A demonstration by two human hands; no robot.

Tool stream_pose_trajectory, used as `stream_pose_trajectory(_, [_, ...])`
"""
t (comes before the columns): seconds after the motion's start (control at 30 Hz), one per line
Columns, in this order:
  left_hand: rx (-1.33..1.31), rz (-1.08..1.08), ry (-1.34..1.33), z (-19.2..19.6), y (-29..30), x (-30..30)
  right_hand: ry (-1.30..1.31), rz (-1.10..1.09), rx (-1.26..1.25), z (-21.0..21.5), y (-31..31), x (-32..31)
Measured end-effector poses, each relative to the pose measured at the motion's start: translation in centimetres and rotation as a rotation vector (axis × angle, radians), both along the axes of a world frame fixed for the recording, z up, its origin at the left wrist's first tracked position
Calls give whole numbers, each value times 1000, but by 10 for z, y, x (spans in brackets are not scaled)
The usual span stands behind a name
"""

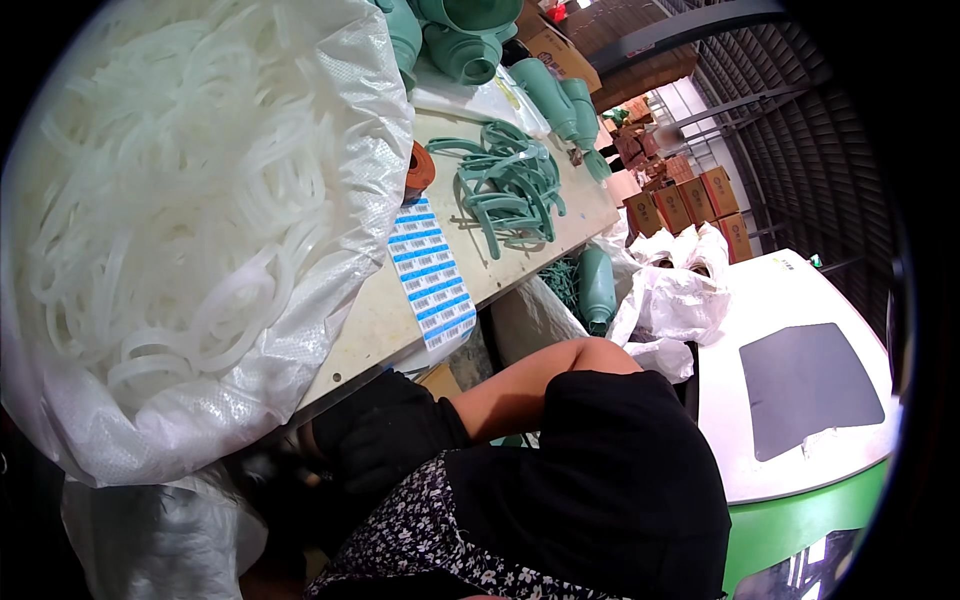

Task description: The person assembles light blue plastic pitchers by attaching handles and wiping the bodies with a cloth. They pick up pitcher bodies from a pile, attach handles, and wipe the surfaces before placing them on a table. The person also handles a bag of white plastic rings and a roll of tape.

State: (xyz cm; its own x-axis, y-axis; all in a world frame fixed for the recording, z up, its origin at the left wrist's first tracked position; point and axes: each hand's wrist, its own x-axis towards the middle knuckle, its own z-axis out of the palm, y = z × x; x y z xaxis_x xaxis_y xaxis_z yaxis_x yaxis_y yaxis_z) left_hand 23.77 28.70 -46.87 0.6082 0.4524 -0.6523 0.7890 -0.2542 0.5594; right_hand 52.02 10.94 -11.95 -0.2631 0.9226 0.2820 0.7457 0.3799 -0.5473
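Note:
My right hand (395, 435) wears a black glove and sits low beside the table's near edge, over my lap. Its fingers are lost in dark shadow, so I cannot tell what it holds, if anything. What seems to be my left hand (280, 505) is a dark shape lower down, by a white plastic bag (165, 530); its fingers do not show. Just above both hands bulges a large white woven sack (365, 120), full of translucent white plastic loops (190, 200). A sheet of blue-and-white labels (432, 275) hangs over the table edge near my right hand.
On the pale table (370, 320) lie a heap of green plastic straps (510, 185), a brown tape roll (419, 170) and green bottle-like parts (545, 95). Beyond my right arm are white sacks (680, 300), a green bottle (597, 285) and a white-and-green machine (730, 430). Cartons (690, 205) stand behind.

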Motion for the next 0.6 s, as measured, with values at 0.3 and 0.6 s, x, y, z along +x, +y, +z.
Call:
stream_pose_trajectory(0.3, [25, -42, -79, 50, -28, -13, -27, 55, -111, -18, 2, 4])
stream_pose_trajectory(0.6, [372, -294, -476, 120, -89, 3, -27, -60, 13, -13, -3, 6])
